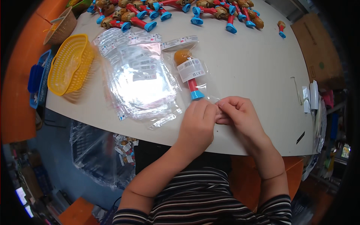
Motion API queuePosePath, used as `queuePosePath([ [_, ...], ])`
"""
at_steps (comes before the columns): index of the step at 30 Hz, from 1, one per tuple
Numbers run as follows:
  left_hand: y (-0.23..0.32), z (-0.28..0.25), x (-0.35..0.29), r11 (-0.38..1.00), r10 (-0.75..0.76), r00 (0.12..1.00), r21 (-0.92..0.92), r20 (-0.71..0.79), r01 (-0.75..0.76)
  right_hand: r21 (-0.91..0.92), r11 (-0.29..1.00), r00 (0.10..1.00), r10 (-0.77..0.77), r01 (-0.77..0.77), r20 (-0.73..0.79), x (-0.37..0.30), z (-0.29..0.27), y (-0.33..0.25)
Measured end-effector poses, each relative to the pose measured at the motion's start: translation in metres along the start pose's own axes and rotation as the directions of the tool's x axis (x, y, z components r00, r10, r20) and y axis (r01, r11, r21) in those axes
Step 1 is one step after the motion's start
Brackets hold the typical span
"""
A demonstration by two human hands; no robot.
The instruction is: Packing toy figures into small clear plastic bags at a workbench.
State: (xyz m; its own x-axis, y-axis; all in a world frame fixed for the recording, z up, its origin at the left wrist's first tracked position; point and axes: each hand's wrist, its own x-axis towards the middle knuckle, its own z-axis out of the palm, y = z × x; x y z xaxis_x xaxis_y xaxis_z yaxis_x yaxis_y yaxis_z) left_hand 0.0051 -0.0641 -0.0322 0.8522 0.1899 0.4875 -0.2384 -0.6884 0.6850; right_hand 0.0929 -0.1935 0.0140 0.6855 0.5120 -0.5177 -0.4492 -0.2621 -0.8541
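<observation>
A clear plastic bag lies on the table with a toy figure inside. The toy has a round brown head, a red stem and a blue foot; a white label covers part of it. At the bag's near end my left hand is closed, fingers curled on the plastic. Close beside it, my right hand pinches the same end between thumb and fingers. The fingertips meet, so the exact grip is partly hidden. Left of them spreads a pile of flat clear bags.
Several similar toys lie along the table's far side, with one single toy at far right. A yellow basket stands at the left edge. Cardboard boxes rise at right. Below left, a plastic-lined crate holds packed toys.
</observation>
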Motion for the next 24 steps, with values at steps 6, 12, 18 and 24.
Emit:
queuePosePath([
  [6,-0.010,-0.071,-0.026,0.900,-0.207,0.967,-0.359,0.147,0.247,-0.059,0.998,0.998,-0.016,0.013,-0.053,0.011,0.002,-0.001],
  [12,-0.074,-0.213,-0.022,0.805,-0.487,0.806,-0.530,-0.335,0.266,-0.048,0.998,0.997,-0.035,0.032,-0.071,0.009,-0.002,0.003],
  [18,-0.196,-0.338,0.080,0.681,-0.280,0.830,0.509,-0.483,0.526,-0.097,0.995,0.998,-0.023,0.017,-0.065,0.009,0.001,0.002],
  [24,-0.201,-0.340,0.097,0.426,-0.077,0.888,0.790,-0.454,0.441,-0.070,0.996,0.994,-0.059,0.053,-0.089,0.005,-0.001,0.006],
])
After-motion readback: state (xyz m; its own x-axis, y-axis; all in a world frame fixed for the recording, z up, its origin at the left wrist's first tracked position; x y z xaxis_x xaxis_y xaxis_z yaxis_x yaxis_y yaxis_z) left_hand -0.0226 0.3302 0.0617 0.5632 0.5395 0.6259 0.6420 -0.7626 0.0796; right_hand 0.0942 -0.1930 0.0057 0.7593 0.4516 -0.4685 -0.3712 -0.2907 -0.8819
